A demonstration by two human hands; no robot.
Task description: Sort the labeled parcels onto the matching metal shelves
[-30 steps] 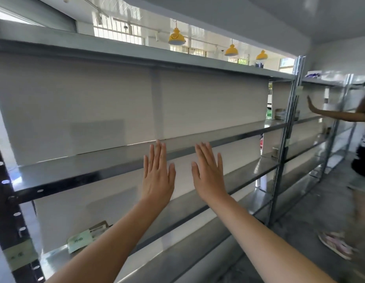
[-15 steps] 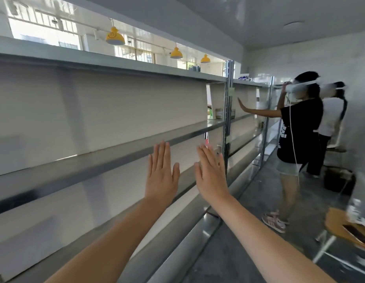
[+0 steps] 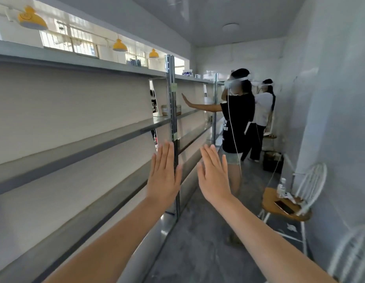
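- My left hand [image 3: 164, 176] was raised flat in front of me, fingers straight and together, palm away, gripping nothing.
- My right hand [image 3: 214, 176] was just beside it, same flat pose, thumb out a little, also empty; the two hands were apart, not touching.
- Neither hand touched the long grey metal shelves [image 3: 79, 144] running along my left; the shelf boards near me looked bare.
- Wooden-seat white wire chair [image 3: 288, 207] stood on my right by the wall, a dark phone [image 3: 284, 207] and a small clear bottle [image 3: 282, 185] on its seat.
- Key relation: the only parcel-like thing I could make out, a small brown cardboard box [image 3: 171, 110], sat on the mid shelf at the silver slotted upright post [image 3: 171, 111], ahead and to the left, well apart from both hands. Left hand was nearer to it. Its long axis looked to run along the shelf, but too small to be sure; label unreadable.
- Judged: sorting not begun, I'd have to walk down the aisle first.
- Further on, a person in a black T-shirt [image 3: 237, 121] held one flat palm toward the shelves; a person in a white top [image 3: 263, 111] stood behind.
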